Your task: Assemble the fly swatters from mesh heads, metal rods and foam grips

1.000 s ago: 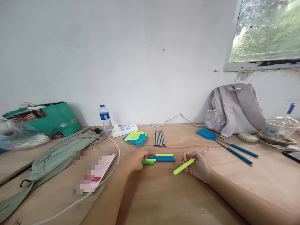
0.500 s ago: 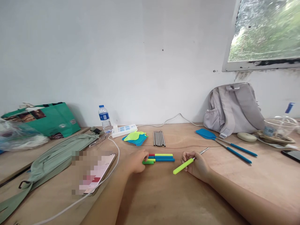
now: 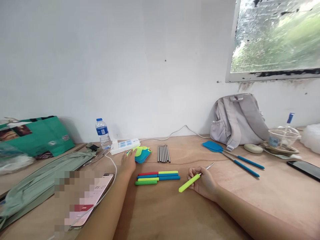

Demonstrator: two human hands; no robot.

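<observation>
My left hand reaches to the left edge of a small pile of yellow-green and blue fly swatter heads. Its fingers look stretched out and touch the pile. My right hand is closed around a fly swatter handle with a yellow-green grip, a thin metal rod sticking out past the fingers. Between the hands lie several coloured grip tubes in red, blue, yellow and green, side by side. Behind them several metal tubes lie in a row.
Two blue fly swatters lie to the right, before a grey backpack. A power strip and water bottle stand behind the pile. At left are a phone with a white cable and a green bag.
My left hand has left the coloured grip tubes and moved back and left to the swatter heads. The right hand still holds the handle. The view has turned slightly right.
</observation>
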